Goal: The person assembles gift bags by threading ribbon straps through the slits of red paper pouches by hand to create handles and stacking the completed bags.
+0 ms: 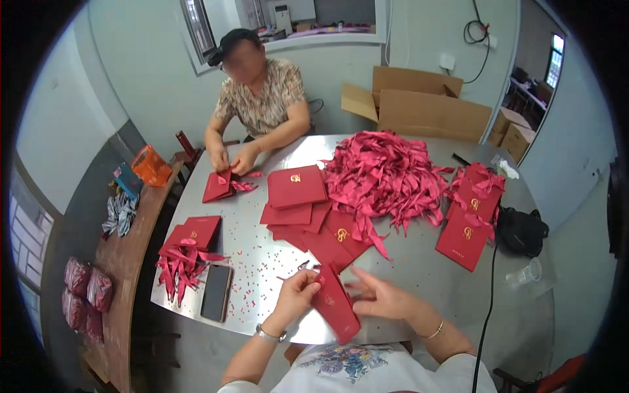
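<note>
My left hand pinches the upper left edge of a narrow red paper packet, tilted over the table's near edge. Whether it is a bag or a folder I cannot tell. My right hand is beside its right edge, fingers apart and holding nothing. Just beyond lie overlapping red packets with gold emblems, and a stack of the same kind. A big heap of red ribbons rises behind them. On the right are red packets with ribbons laid over one another.
Across the metal table, another person handles a ribboned red packet. At left lie a phone and more ribboned packets. A black pouch, plastic cup and hanging black cable are at right; cardboard boxes stand behind.
</note>
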Tool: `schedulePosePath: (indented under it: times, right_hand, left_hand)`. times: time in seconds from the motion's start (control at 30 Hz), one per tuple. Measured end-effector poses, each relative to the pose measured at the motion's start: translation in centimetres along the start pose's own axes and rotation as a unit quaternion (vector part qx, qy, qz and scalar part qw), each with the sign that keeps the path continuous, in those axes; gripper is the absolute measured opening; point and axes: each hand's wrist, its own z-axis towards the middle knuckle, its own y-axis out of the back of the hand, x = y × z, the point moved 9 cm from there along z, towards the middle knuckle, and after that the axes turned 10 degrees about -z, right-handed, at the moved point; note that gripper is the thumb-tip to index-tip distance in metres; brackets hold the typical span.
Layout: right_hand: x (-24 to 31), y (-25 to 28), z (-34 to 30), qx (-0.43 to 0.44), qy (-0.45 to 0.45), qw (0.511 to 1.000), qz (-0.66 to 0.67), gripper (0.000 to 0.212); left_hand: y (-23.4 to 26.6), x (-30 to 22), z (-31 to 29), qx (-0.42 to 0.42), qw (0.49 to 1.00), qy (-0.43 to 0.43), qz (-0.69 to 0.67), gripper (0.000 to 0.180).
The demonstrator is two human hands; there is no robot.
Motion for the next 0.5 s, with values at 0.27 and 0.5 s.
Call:
schedulePosePath:
  times: [0.27, 0.5]
  right_hand:
    - [-0.5, 1.7, -1.8, -0.028, -0.057, 0.996, -0.057, 0.038]
    - [-3.7, 9.5, -9.0, -0.319, -0.03, 0.947, -0.033, 0.029]
  left_hand:
    - [-2.3, -3.4, -0.7, -0.041, 0.962, -0.1, 0.252, 0.016]
    - [-8.6, -8.1, -2.9, 0.027, 0.881, -0.324, 0.344, 0.04]
